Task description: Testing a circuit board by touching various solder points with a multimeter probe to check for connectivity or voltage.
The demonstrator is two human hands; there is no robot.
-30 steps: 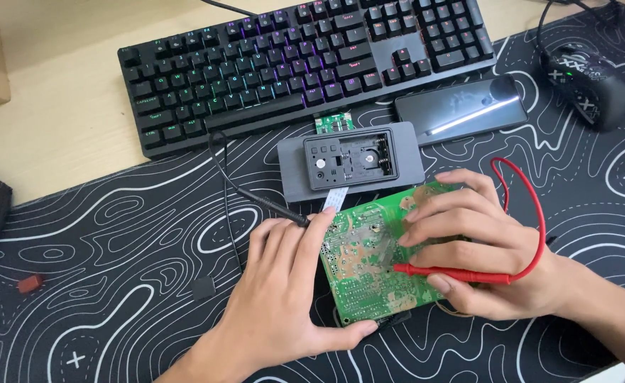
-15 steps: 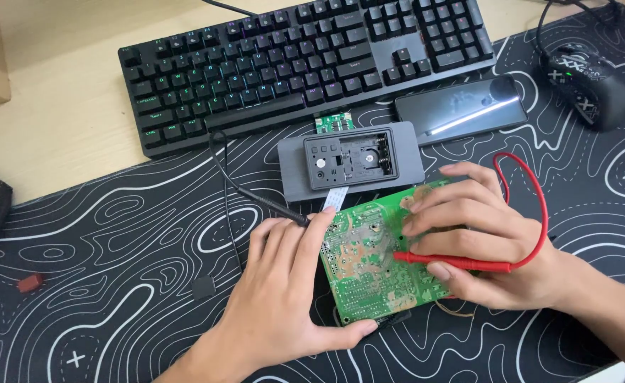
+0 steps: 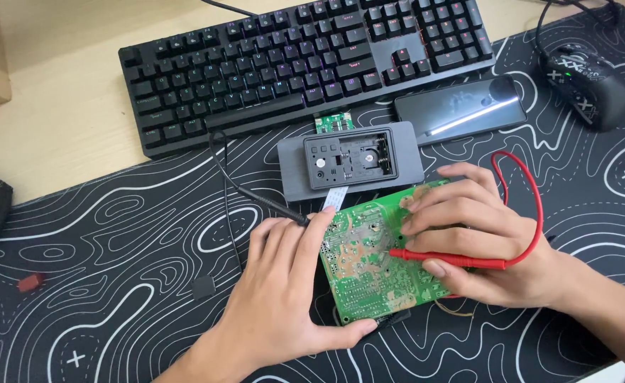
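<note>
- The right hand (image 3: pixel 479 237) reaches in from the near right, its fingers (image 3: pixel 443 195) curled and closed around a red probe (image 3: pixel 447 258). The thumb presses the probe from the near side, and the other fingertips rest on the circuit board (image 3: pixel 369 262).
- The probe lies nearly flat, its tip pointing left onto the middle of the board. Its red lead (image 3: pixel 532 206) loops away behind the hand.
- The left hand (image 3: pixel 287 284) comes in from the near edge, palm down. Its fingers are straight and together, lying against the board's left edge, and the thumb hooks along the board's near edge. It grips nothing; it steadies the board.
- A black probe (image 3: pixel 270 206) lies just beyond the left fingertips; whether they touch it cannot be told.
- The one circuit board is green, solder side up, tilted slightly, and lies on the patterned black mat (image 3: pixel 113 248) in the middle of the worktop (image 3: pixel 64 120).
- Touching the board's far edge is one grey open casing (image 3: pixel 348 162).
- Farther away are one black keyboard (image 3: pixel 305 57), one dark phone (image 3: pixel 461 110) and one black mouse (image 3: pixel 585 74) at the far right.
</note>
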